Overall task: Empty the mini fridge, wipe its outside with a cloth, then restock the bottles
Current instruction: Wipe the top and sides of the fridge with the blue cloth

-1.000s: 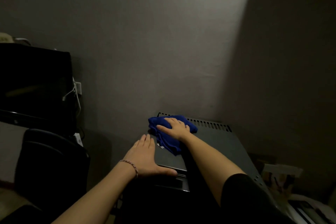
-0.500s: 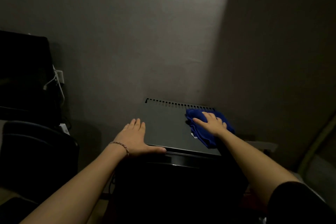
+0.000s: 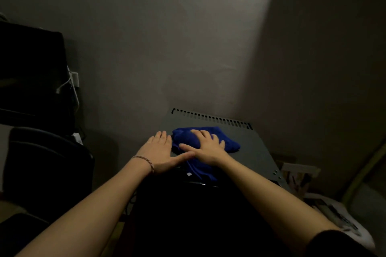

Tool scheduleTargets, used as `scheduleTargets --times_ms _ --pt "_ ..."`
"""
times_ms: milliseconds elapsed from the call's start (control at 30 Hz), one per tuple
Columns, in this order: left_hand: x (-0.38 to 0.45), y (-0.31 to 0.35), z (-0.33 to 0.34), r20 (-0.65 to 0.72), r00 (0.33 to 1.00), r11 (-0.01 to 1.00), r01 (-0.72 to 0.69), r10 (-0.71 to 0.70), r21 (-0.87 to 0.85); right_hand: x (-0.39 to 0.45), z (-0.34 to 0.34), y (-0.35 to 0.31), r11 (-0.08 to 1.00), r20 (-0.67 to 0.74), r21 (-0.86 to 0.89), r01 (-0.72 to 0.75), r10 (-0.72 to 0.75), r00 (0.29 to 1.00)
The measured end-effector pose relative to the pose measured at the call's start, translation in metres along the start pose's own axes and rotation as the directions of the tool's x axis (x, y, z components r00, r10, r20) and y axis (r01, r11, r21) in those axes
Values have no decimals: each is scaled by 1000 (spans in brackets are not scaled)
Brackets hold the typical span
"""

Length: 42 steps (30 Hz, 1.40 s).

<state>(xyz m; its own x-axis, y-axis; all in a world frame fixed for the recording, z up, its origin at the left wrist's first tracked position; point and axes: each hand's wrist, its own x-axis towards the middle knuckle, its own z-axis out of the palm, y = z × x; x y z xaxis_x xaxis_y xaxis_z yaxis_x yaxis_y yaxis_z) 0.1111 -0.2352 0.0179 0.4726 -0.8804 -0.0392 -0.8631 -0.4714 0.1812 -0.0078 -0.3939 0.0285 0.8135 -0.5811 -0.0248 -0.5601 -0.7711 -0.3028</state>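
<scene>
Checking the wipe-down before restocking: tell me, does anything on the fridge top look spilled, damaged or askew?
Nothing stands out. The right hand presses the blue cloth flat on the mini fridge top; the left hand rests beside it. No spill or damage shows, though lighting is dim.

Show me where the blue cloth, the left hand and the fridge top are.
blue cloth (image 3: 228, 144): head view, its bare right part beside the fingers.
left hand (image 3: 159, 153): head view, back of the hand.
fridge top (image 3: 248, 152): head view, bare grey panel right of the cloth.
</scene>
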Motion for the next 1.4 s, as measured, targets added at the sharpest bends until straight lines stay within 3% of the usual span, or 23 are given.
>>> scheduleTargets --times_ms 167,333,500,633,933,1167,1400 --pt "-2 3 -4 42 999 1000 -10 10 10 54 0 -6 999 -43 37 27 -26 999" --pt "1 2 -1 102 994 998 -46 41 48 76 -15 48 998 -73 56 -28 32 997" --pt "-1 2 -2 106 988 990 -122 115 64 59 -31 120 988 -100 72 -134 141 985" --pt "-3 3 1 101 980 979 -180 170 95 23 -37 137 993 -83 53 -106 110 990" --pt "2 4 2 72 987 983 -153 146 105 -66 -17 87 996 -60 -6 91 -92 994" --pt "-3 3 0 14 1000 1000 -4 5 -15 3 -2 21 993 -22 -12 119 -119 993" --pt "-4 1 -3 43 998 999 38 -37 -15 91 9 -17 978 -11 7 210 -210 978"
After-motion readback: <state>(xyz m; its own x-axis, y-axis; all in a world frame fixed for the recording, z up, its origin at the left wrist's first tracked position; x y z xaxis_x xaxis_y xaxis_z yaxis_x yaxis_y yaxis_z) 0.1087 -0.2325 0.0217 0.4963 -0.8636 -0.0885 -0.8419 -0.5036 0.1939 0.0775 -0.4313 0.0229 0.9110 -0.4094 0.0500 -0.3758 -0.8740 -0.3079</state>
